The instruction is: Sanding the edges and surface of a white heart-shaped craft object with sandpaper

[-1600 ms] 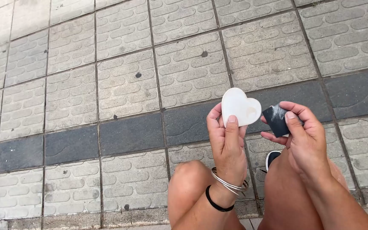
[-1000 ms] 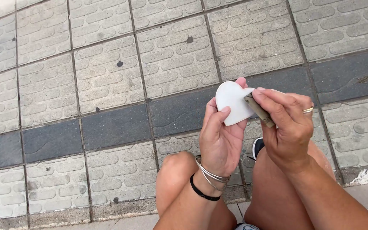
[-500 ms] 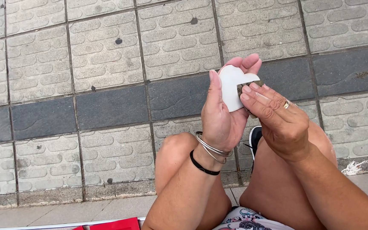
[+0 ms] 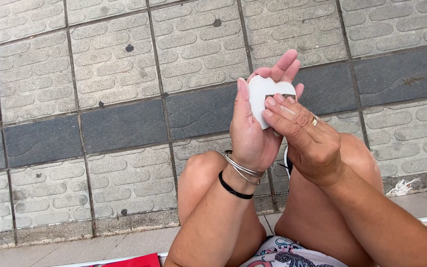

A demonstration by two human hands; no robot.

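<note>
Left hand [image 4: 250, 131] is raised in front of the knees with its palm turned toward the right hand, the thumb upright along the near edge and the fingers half open, curving up behind a white heart-shaped piece [image 4: 262, 96]. The heart rests in that loose cradle, its lobes up against the fingertips and its point down toward the palm.

Right hand [image 4: 310, 141] comes in from the other side, knuckles toward the camera, with its fingers bunched together and pressed flat on the heart's face. Under those fingertips a thin strip of something dark shows against the white; too little of it is visible to say what it is. A ring [image 4: 315, 120] sits on one finger of this hand.

On the left wrist, just below the hand, lie several thin silver bangles [image 4: 243, 168] and a black band [image 4: 233, 189] beside them.

Below both hands are the person's bare knees, and between them, under the right hand, a sliver of a dark shoe [image 4: 286, 165]. Beyond the hands spreads a pavement [image 4: 114, 64] of pale textured tiles crossed by a dark grey strip [image 4: 124, 123]. Near the left elbow, at the frame's lower edge, a red corner [image 4: 137, 260] shows.
</note>
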